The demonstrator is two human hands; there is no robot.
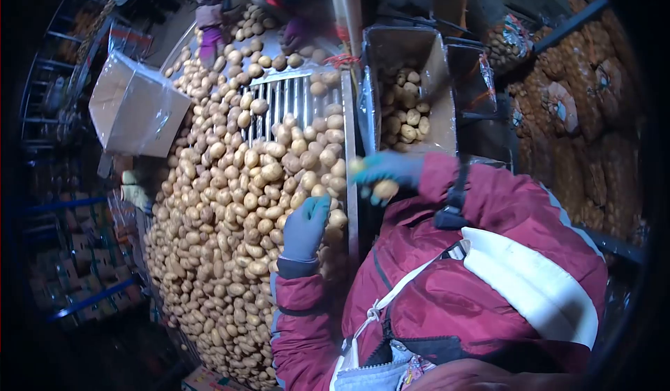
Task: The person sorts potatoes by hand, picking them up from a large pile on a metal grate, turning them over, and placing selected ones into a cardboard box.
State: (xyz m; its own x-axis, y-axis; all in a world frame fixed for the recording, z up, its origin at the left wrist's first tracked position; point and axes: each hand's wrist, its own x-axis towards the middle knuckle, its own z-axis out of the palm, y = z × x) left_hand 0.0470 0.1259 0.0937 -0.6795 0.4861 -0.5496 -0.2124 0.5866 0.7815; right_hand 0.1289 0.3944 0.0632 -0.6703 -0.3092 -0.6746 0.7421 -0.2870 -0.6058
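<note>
My left hand (305,229), in a grey glove with teal fingertips, reaches over the heap of potatoes (230,230) on the sorting table. Its fingers are closed at a potato (319,191) near the table's right edge. My right hand (387,171), gloved alike and smeared by motion, is just beyond that edge, closed round potatoes. One potato (384,189) shows under the palm and another (357,164) at the fingertips. Ahead of my right hand stands an open carton (447,91), lined with plastic and partly filled with potatoes.
A metal rail (351,216) edges the table; a slatted grate (283,91) shows among the potatoes. Across the table are another person's purple-gloved hands (211,45). A plastic-lined box (136,108) leans at the left. Net sacks of potatoes (558,153) are stacked at the right.
</note>
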